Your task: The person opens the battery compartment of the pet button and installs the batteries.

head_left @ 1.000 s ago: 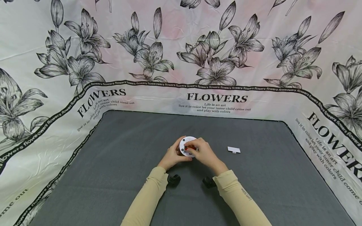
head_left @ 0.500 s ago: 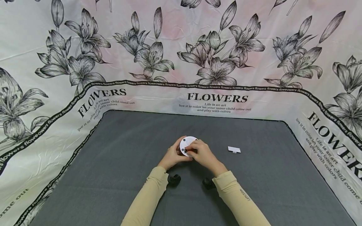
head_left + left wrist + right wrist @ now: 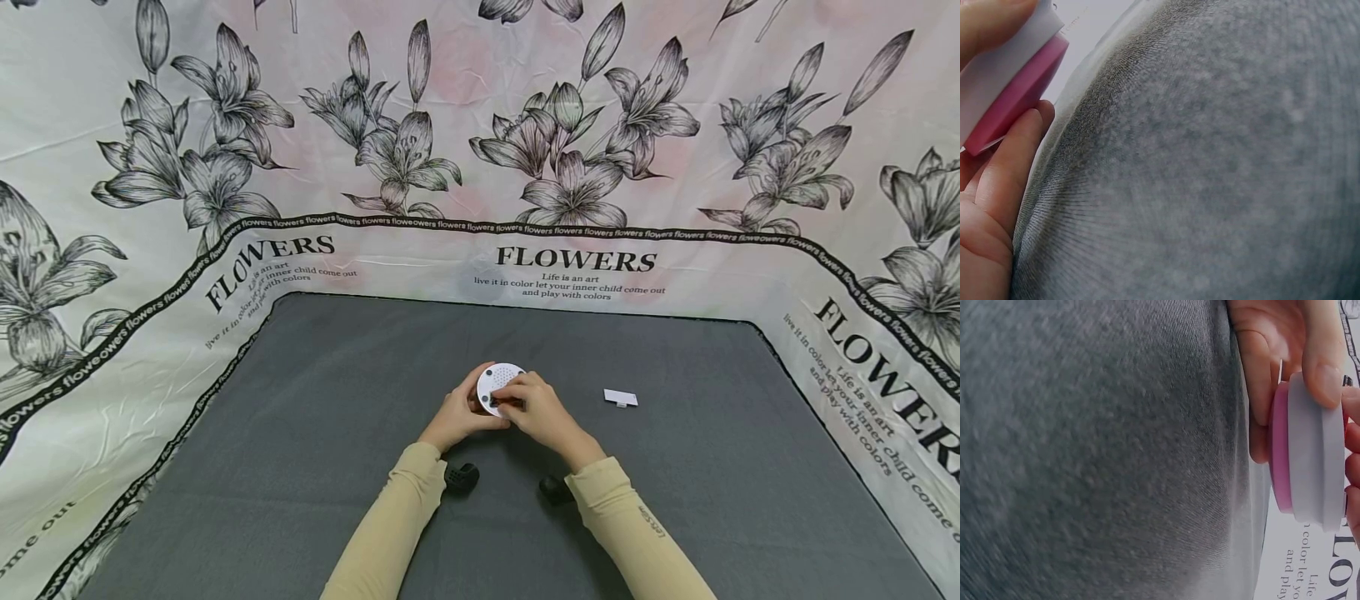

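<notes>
The left hand (image 3: 456, 417) is holding the round white and pink disc (image 3: 497, 385) from the left, its fingers curling around the edge. The disc is sitting up off the gray mat (image 3: 300, 433), in the middle. The right hand (image 3: 542, 412) is pinching at the disc's white face with bent fingers. A small white cover (image 3: 620, 398) is lying on the mat, well apart to the right.

Round white-and-pink plastic disc (image 3: 497, 385) mid grey felt mat (image 3: 300, 467), between left hand (image 3: 455, 414) and right hand (image 3: 542, 412). Small white flat cover piece (image 3: 620, 398) on mat, right of hands, well apart. Flower-printed cloth (image 3: 480, 167) behind and beside mat.
</notes>
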`<action>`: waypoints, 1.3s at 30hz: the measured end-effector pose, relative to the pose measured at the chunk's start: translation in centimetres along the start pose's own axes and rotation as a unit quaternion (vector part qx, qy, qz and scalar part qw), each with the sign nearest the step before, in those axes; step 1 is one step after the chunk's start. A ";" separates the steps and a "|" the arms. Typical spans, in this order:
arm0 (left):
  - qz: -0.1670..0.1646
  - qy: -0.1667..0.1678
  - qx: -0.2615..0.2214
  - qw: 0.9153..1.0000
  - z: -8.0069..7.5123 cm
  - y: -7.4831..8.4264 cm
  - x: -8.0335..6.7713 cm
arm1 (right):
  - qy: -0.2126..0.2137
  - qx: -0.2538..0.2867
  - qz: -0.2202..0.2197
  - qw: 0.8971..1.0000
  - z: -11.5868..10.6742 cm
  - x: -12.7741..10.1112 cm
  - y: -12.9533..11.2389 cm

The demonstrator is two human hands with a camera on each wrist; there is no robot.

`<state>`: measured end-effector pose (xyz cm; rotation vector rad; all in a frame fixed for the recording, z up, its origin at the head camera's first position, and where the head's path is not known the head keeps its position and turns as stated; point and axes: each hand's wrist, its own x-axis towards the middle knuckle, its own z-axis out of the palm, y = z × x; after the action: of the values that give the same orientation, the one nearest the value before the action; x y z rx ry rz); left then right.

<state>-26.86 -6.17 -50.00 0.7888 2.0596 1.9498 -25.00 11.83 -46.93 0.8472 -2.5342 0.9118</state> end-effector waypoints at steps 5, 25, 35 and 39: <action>-0.003 0.001 -0.008 1.000 0.0 -0.2 0.1 | 0.042 0.032 0.048 0.997 0.4 -0.2 0.0; -0.002 0.004 0.014 1.000 0.1 0.2 0.0 | 0.054 0.071 0.160 0.983 1.6 0.2 -0.4; 0.000 0.002 0.018 1.000 0.2 0.2 0.0 | 0.062 0.067 0.139 0.986 1.7 0.3 -0.3; 0.011 0.002 0.024 1.000 0.2 0.2 0.0 | 0.068 0.066 0.125 0.988 1.7 0.2 -0.1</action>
<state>-26.70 -5.99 -49.82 0.8220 2.1167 1.9211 -25.26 10.59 -48.06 0.4885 -2.5184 1.1817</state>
